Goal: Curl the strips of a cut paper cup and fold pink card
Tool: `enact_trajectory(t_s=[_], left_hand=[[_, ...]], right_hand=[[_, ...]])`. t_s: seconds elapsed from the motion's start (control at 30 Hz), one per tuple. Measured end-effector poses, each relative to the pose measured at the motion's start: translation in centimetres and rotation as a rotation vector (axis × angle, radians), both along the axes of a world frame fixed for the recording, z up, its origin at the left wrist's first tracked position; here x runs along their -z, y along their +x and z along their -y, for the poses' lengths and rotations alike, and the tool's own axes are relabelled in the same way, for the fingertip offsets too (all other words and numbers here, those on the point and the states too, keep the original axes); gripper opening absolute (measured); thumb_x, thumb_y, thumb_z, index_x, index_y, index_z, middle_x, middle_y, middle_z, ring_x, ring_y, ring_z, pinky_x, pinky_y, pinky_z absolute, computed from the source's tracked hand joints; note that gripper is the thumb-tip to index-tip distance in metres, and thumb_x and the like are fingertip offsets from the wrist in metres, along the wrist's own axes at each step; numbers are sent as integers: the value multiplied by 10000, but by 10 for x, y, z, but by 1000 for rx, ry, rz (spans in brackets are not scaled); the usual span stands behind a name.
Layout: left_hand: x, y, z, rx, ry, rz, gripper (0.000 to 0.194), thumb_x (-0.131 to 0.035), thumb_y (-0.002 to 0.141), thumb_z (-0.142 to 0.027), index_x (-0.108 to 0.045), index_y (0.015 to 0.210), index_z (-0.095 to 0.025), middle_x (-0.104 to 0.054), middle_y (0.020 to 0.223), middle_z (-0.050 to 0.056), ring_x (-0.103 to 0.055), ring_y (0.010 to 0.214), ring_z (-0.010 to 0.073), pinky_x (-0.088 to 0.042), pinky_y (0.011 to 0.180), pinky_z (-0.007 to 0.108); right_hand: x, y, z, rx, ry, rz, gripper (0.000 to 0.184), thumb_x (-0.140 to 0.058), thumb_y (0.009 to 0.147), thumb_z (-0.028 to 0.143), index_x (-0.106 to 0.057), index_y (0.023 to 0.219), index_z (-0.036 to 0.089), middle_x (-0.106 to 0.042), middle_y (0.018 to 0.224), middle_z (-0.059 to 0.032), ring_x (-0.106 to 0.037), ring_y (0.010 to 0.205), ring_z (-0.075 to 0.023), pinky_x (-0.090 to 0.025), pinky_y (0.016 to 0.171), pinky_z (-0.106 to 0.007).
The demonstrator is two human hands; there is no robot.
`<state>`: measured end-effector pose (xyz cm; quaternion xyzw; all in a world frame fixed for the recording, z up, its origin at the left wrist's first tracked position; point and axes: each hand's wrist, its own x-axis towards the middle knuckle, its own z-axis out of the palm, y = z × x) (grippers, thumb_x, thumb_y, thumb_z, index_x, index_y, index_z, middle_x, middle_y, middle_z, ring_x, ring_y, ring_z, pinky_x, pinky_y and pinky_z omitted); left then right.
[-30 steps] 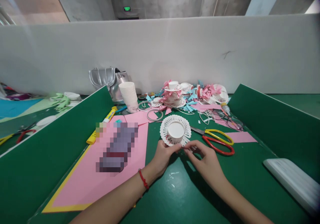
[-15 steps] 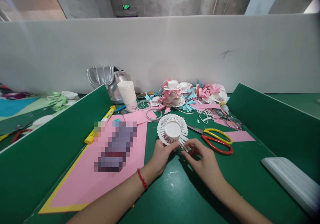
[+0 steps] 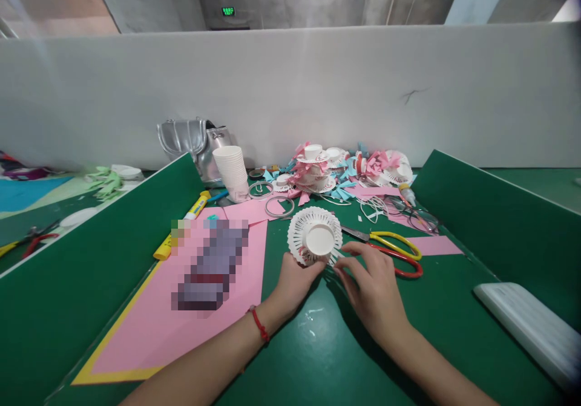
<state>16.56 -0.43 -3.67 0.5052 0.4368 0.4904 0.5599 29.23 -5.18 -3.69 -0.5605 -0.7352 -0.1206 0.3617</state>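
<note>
A white paper cup (image 3: 319, 239) has its side cut into strips that flare out round its base and fold into a looped rim. My left hand (image 3: 297, 279) grips the near edge of this cut cup, thumb on top and the other fingers hidden beneath. At the cup's lower right edge, my right hand (image 3: 372, 282) has its thumb and fingertips closed on a loose strip (image 3: 335, 257). To the right lie scissors (image 3: 399, 245) with one yellow and one red handle, partly behind my right hand.
Pink paper (image 3: 149, 327) lies on the left, with a blurred-out dark object (image 3: 211, 267) on it and a yellow glue stick (image 3: 200, 203) beside it. Stacked paper cups (image 3: 231, 173), a silver bag (image 3: 184, 140) and finished cup pieces (image 3: 313, 170) stand behind. Green dividers (image 3: 494, 212) flank the table.
The cut cup has shifted slightly right and tilted in my left hand. My right hand has turned a little and moved closer in at the cup's edge.
</note>
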Motion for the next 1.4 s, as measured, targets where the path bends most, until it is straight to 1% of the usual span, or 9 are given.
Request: enact_trajectory(t_s=[0.2, 0.33, 0.47, 0.57, 0.73, 0.83, 0.93, 1.27, 1.4], left_hand=[[-1, 3, 1, 59, 89, -65, 238, -603, 570, -110, -623, 807, -97, -648, 809, 65, -550, 720, 157, -436, 632, 225], [-2, 2, 2, 101, 98, -134, 172, -566, 553, -72, -616, 714, -103, -621, 687, 26, -508, 614, 123, -419, 585, 208], [-4, 0, 3, 155, 126, -185, 91, -562, 557, -74, -591, 637, -105, -565, 597, -2, -450, 544, 97, -384, 521, 191], [-4, -1, 2, 203, 156, -172, 81, -577, 602, -121, -597, 679, -105, -569, 632, 5, -452, 564, 97, -383, 531, 189], [-3, -2, 1, 222, 87, -140, 131, -597, 630, -167, -603, 733, -87, -601, 683, 31, -485, 604, 112, -403, 587, 209], [-1, -2, 1, 274, 46, -96, 152, -605, 625, -174, -609, 748, -85, -621, 725, 45, -513, 645, 126, -412, 624, 222], [1, -3, 0, 292, 35, -89, 150, -620, 619, -192, -610, 723, -84, -618, 695, 37, -511, 627, 121, -402, 598, 216], [3, -4, -2, 254, 2, -12, 134, -625, 598, -144, -606, 723, -98, -603, 683, 8, -497, 618, 100, -391, 606, 204], [4, -3, -2, 230, 2, -39, 94, -618, 580, -147, -600, 656, -94, -582, 616, 3, -479, 579, 99, -377, 568, 205]], right_hand=[[6, 0, -3, 15, -86, -108, 124, -415, 807, 166, -537, 794, 180, -524, 966, -124, -512, 887, -248, -401, 677, -372], [9, 0, -4, 15, -180, -274, 143, -415, 795, 174, -543, 858, 178, -514, 1001, -134, -516, 903, -253, -422, 686, -369], [8, 2, -6, -77, -358, -553, 89, -439, 775, 197, -525, 760, 181, -593, 759, -53, -554, 706, -191, -437, 625, -301], [7, 4, -8, -104, -426, -682, 96, -473, 758, 230, -514, 683, 184, -584, 655, -23, -539, 639, -173, -430, 601, -285], [3, 3, -9, -82, -420, -836, 97, -534, 722, 255, -553, 685, 166, -594, 651, -28, -543, 636, -168, -428, 616, -287], [2, 1, -9, -60, -416, -953, 119, -569, 697, 271, -559, 667, 156, -600, 642, -34, -550, 621, -164, -432, 599, -280], [1, -1, -9, -65, -444, -1038, 131, -593, 674, 276, -564, 648, 150, -603, 620, -33, -553, 592, -158, -433, 569, -268], [-6, -2, -8, -95, -467, -1098, 98, -611, 615, 234, -562, 593, 152, -580, 561, -3, -534, 539, -128, -428, 538, -239], [-6, -2, -9, -98, -470, -1137, 104, -621, 596, 231, -553, 575, 156, -561, 536, 11, -519, 513, -119, -421, 514, -233]])
